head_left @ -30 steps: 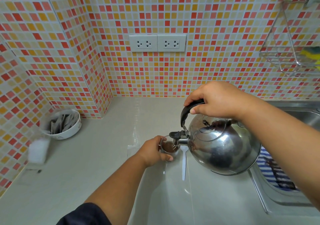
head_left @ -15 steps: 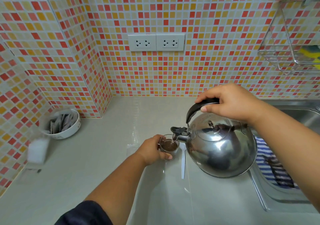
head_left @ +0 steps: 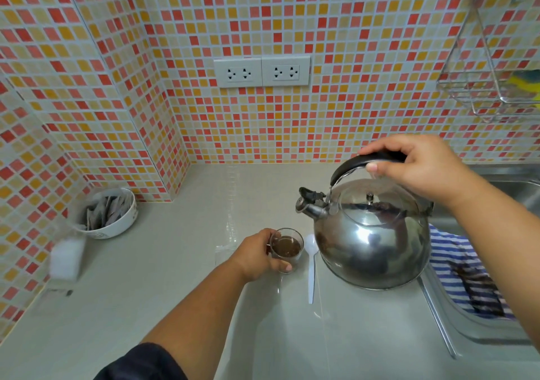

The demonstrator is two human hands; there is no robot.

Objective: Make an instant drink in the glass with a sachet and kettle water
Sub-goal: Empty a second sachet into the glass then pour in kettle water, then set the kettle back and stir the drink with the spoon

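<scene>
**Glass filled, kettle in the air beside it**

Glass [head_left: 285,249] stands on the pale bench [head_left: 163,277], roughly in the middle of the view, holding dark brown liquid most of the way up. The left hand [head_left: 257,255] wraps it from the left, fingers [head_left: 285,267] curled narrowly round the wall and touching it; the thumb side is hidden behind the glass. Just to its right a white plastic spoon [head_left: 312,265] lies flat, bowl end away from the person. Right of the spoon hangs the steel kettle [head_left: 371,233], level rather than tipped, its spout [head_left: 309,205] pointing left, above and to the right of the glass. The right hand [head_left: 420,166] is closed tight on the black handle [head_left: 368,160], fingers wrapped over the top.

Risks, as I judge them: the drink looks unstirred, so the spoon is likely wanted next, and reaching for it with the kettle so close could knock the glass or brush hot metal against the left wrist. A late drip from the spout could land on the bench or the left hand. Setting the kettle down carelessly could trap the spoon under its base or catch the sink edge [head_left: 438,321] at the right, where a striped cloth [head_left: 455,262] lies. The glass itself may be hot by now; a startled release would spill it.

Farther left, near the tiled corner, a white bowl [head_left: 117,224] holds more sachets [head_left: 103,211].
</scene>
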